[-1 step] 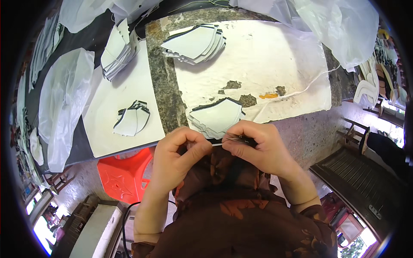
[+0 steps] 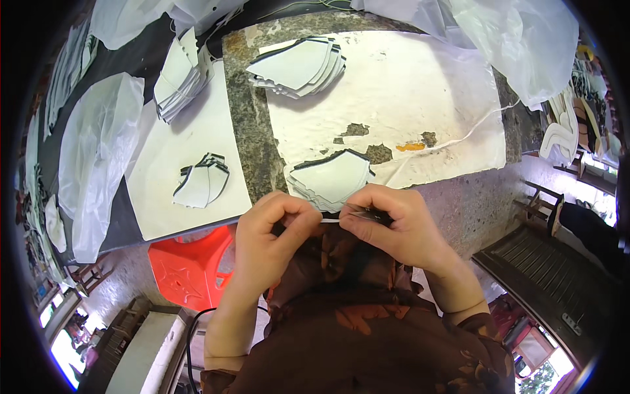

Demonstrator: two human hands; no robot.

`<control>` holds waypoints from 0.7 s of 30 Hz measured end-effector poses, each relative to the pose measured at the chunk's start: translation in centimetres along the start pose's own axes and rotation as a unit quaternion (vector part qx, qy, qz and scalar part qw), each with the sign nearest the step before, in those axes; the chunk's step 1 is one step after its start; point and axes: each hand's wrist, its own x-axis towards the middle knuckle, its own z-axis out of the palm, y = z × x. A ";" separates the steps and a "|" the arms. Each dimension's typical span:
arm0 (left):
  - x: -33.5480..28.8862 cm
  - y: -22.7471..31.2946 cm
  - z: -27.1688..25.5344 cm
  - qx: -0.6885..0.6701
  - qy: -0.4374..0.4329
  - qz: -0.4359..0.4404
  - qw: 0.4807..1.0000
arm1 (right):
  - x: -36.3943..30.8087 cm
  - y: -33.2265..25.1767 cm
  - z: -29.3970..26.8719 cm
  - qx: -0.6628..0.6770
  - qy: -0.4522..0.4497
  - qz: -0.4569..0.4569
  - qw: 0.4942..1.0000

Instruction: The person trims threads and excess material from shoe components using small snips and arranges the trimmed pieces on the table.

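Close to my body, at the table's near edge, both hands meet over a thin white piece with a dark edge, seen almost edge-on. Thumb and forefinger of my left hand are closed on its left end. My right hand pinches at the other end, and a slim, pointed metal tool lies in its fingers; its exact kind is partly hidden. Just beyond my fingertips rests a stack of white, curved cut pieces with dark edges.
A larger stack of similar pieces lies farther back. To the left are a tied bundle, a small stack and a clear plastic bag. Worn white sheeting covers the table. A red stool stands below left.
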 end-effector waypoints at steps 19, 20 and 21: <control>2.0 -4.0 3.8 0.393 0.158 0.394 0.816 | 8.6 1.6 -1.1 -0.318 0.045 -0.110 0.941; 2.1 -3.9 3.8 0.392 0.158 0.390 0.818 | 8.6 1.6 -1.2 -0.310 0.043 -0.115 0.943; 2.2 -3.8 3.8 0.390 0.157 0.387 0.821 | 8.6 1.6 -1.2 -0.302 0.041 -0.120 0.945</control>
